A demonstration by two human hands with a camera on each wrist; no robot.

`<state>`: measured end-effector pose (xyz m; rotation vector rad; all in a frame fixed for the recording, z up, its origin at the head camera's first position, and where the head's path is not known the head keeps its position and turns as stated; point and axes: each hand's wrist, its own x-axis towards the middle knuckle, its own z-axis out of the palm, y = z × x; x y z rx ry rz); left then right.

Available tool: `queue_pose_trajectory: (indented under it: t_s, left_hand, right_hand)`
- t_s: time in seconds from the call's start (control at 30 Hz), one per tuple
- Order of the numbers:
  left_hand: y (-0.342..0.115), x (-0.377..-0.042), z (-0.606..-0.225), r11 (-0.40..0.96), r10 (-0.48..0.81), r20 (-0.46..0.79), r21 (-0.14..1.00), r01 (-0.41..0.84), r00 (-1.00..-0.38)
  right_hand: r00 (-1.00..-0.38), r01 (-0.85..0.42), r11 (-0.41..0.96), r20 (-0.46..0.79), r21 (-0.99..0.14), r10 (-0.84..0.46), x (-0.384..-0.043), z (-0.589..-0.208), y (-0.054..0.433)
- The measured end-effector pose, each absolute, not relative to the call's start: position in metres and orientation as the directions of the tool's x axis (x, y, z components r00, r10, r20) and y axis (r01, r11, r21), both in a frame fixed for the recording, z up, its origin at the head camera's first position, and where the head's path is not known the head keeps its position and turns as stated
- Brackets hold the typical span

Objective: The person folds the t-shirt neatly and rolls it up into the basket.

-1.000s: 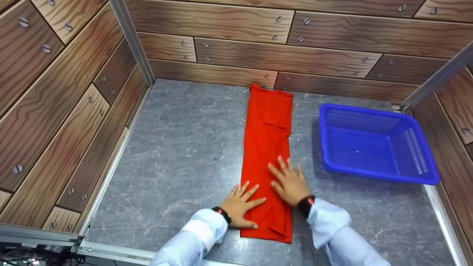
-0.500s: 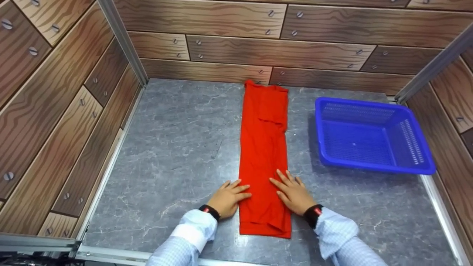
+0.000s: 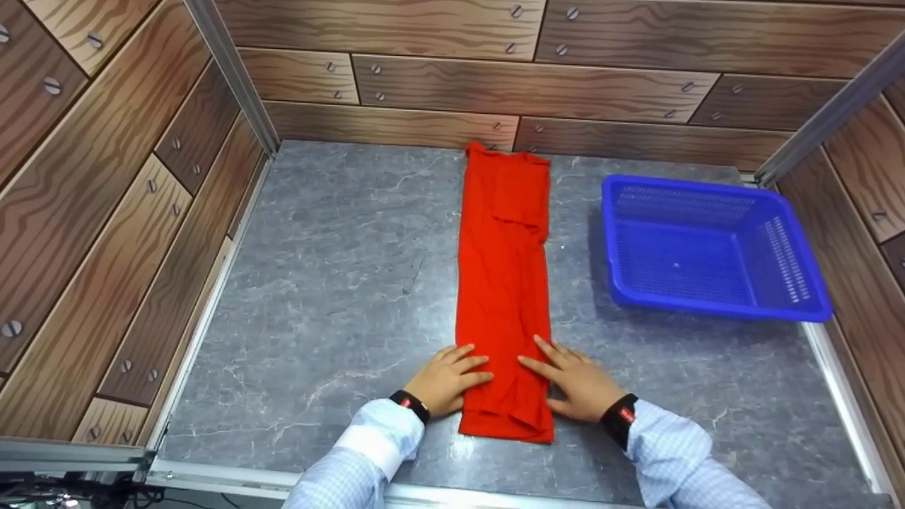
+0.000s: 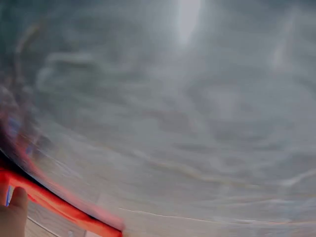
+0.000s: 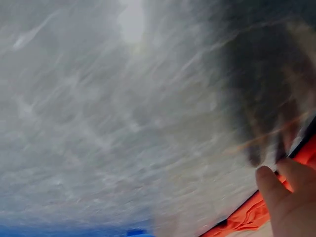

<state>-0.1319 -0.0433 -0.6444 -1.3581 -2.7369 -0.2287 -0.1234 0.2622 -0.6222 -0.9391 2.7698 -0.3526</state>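
A red garment (image 3: 500,283), folded into a long narrow strip, lies on the grey marbled tabletop, stretching from the back wall toward the front edge. A smaller folded flap (image 3: 522,191) shows at its far end. My left hand (image 3: 447,382) rests at the strip's left edge near the close end, its fingertips on the fabric. Opposite it, my right hand (image 3: 581,382) lies with spread fingers on the right edge, thumb right at the border. Both wrist views are blurred; each catches part of a hand beside the red cloth (image 5: 249,215).
To the right stands a blue plastic basket (image 3: 714,309) with perforated sides and nothing in it. Wood-patterned walls (image 3: 396,81) enclose the back and both sides. A metal rail (image 3: 226,475) runs along the front edge.
The left hand has drawn back from over the cloth to its left edge. My right hand has slid toward the near end and outward to the right edge. The basket stays put.
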Motion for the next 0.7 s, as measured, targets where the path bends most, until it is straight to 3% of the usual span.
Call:
queue_pose_trajectory:
  t_s: [0.13, 0.23, 0.37, 0.5, 0.7]
  left_hand:
    - [-0.04, -0.131, -0.643, 0.549, 0.826, 0.111, 0.066, 0.833, -0.553]
    - [-0.038, -0.132, -0.642, 0.554, 0.815, 0.132, 0.112, 0.825, -0.565]
    - [-0.037, -0.134, -0.637, 0.585, 0.746, 0.137, 0.333, 0.74, -0.652]
    - [-0.036, -0.137, -0.631, 0.599, 0.646, 0.067, 0.573, 0.559, -0.76]
    - [-0.042, -0.141, -0.627, 0.554, 0.584, 0.012, 0.725, 0.409, -0.812]
  right_hand:
    - [-0.777, -0.575, 0.773, -0.117, -0.27, -0.619, -0.12, -0.623, 0.257]
    - [-0.779, -0.592, 0.769, -0.07, -0.242, -0.623, -0.119, -0.624, 0.253]
    - [-0.774, -0.623, 0.753, 0.023, -0.211, -0.633, -0.122, -0.628, 0.247]
    - [-0.739, -0.665, 0.715, 0.051, -0.217, -0.672, -0.125, -0.631, 0.243]
    - [-0.717, -0.675, 0.674, 0.052, -0.301, -0.695, -0.125, -0.634, 0.24]
